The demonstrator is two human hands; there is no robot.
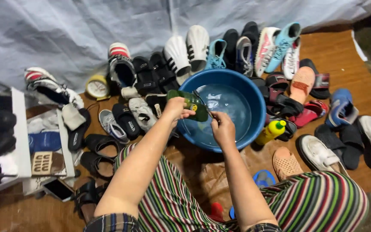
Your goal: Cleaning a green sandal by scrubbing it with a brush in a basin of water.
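Observation:
My left hand (176,108) grips a dark green bottle (190,104) with a yellow label, tilted sideways over the near rim of a blue basin (254,129). The basin holds clear water. My right hand (222,128) is closed on a thin metal tool (204,105) whose tip points up toward the bottle's mouth. Both hands hover over the basin's near-left edge. My knees in striped trousers frame the bottom of the view.
Several shoes, sandals and slippers ring the basin on the brown mat. A yellow bottle with a green cap (271,131) lies right of the basin. A small yellow clock (97,87) stands at the left. A white shelf (20,141) holds more footwear; a phone (59,189) lies by it.

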